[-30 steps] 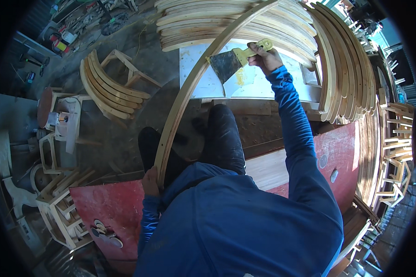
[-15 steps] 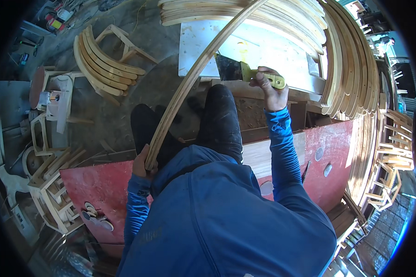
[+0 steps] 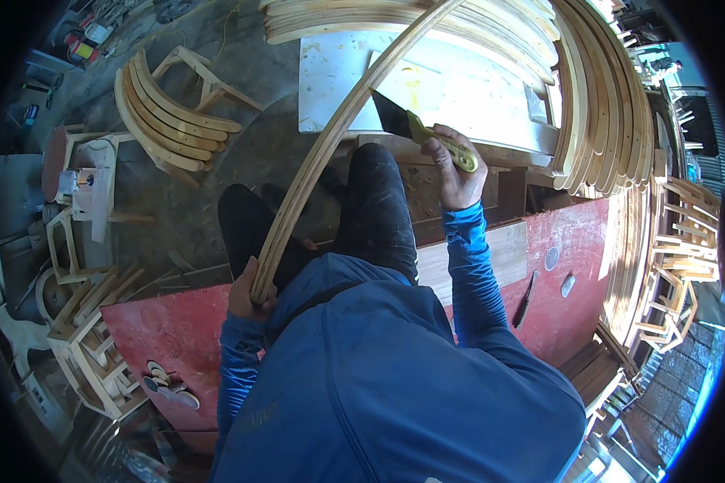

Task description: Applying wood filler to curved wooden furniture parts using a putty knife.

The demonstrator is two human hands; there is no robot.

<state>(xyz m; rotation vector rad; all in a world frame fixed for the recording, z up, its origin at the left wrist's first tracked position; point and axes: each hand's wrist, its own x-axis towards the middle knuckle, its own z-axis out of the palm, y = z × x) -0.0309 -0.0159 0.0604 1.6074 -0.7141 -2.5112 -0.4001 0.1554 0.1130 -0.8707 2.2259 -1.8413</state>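
My left hand [image 3: 250, 291] is wrapped round the near end of a long curved wooden strip [image 3: 314, 163], which rises across my lap toward the white board. My right hand [image 3: 459, 177] grips the yellow-green handle of a putty knife [image 3: 445, 147]. Its dark, wide blade points left, with one corner at the strip's right edge. Whether the blade presses on the wood or only comes close, I cannot tell. A white board [image 3: 322, 105] lies beyond the knife, carrying a yellowish smear of paste [image 3: 412, 80].
Stacked curved wooden pieces [image 3: 604, 105] stand at the far right, with more [image 3: 411, 24] along the back. Another curved stack [image 3: 161, 113] rests at left. I sit on a red panel [image 3: 568, 241] bearing a dark slim tool [image 3: 526, 299]. Wooden frames [image 3: 89, 354] stand at lower left.
My right hand has moved left and slightly down, bringing the putty knife's blade to the strip, with the handle more tilted. My left hand keeps its grip on the strip's end.
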